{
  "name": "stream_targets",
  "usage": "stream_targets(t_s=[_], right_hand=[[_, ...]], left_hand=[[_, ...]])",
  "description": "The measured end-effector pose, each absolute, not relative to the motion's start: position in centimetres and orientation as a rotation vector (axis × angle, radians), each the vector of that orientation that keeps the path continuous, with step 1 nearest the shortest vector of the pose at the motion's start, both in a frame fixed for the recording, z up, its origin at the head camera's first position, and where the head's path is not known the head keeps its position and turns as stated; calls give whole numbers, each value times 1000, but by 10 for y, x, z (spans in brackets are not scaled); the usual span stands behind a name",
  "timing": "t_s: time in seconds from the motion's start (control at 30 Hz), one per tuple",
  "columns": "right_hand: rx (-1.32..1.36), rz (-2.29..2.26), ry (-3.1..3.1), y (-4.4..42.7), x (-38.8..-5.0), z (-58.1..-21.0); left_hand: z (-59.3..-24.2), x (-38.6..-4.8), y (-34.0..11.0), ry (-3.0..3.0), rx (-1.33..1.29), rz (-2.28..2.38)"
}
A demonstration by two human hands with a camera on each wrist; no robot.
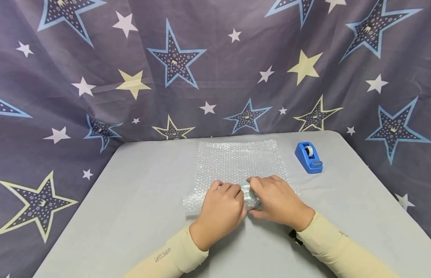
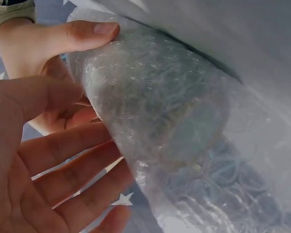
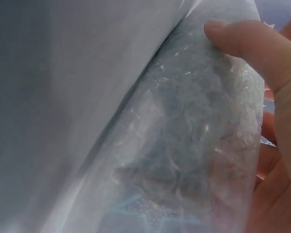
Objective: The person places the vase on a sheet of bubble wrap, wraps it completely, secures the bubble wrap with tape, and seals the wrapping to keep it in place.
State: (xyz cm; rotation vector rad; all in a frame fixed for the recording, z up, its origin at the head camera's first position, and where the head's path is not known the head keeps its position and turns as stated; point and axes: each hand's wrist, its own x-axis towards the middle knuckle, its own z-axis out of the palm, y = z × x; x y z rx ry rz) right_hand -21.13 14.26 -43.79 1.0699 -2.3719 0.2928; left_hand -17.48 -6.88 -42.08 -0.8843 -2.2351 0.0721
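My right hand (image 1: 279,200) grips the rolled bubble wrap (image 1: 194,205) while my left hand (image 1: 220,208) touches it with loosely straightened fingers, a blue tape dispenser (image 1: 307,158) standing nearby.

A pale grey table (image 1: 142,193) bears partly rolled bubble wrap (image 1: 238,160) with a blue tape dispenser (image 1: 307,159) to its right.

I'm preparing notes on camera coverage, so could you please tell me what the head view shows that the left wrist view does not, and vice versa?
Only the head view shows the blue tape dispenser and the lettered left sleeve. Only the left wrist view shows the palm side of the left hand and a pale, rounded patch seen through the bubble wrap. Both show the bubble wrap, both hands, including the right hand, and the starred backdrop.
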Motion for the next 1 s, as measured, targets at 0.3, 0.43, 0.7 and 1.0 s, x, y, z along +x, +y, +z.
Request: stream_targets(t_s=[0.3, 0.43, 0.7, 1.0], right_hand=[[1069, 284, -2391, 143, -210, -437], [1067, 289, -2400, 142, -210, -437], [1060, 271, -2422, 140, -211, -440], [1063, 262, -2419, 141, -212, -441]], left_hand=[[-423, -171, -67, -2301, -863, 123], [-427, -174, -67, -2301, -840, 106], [-434, -179, -68, -2374, -833, 94], [-438, -182, -67, -2327, -833, 69]])
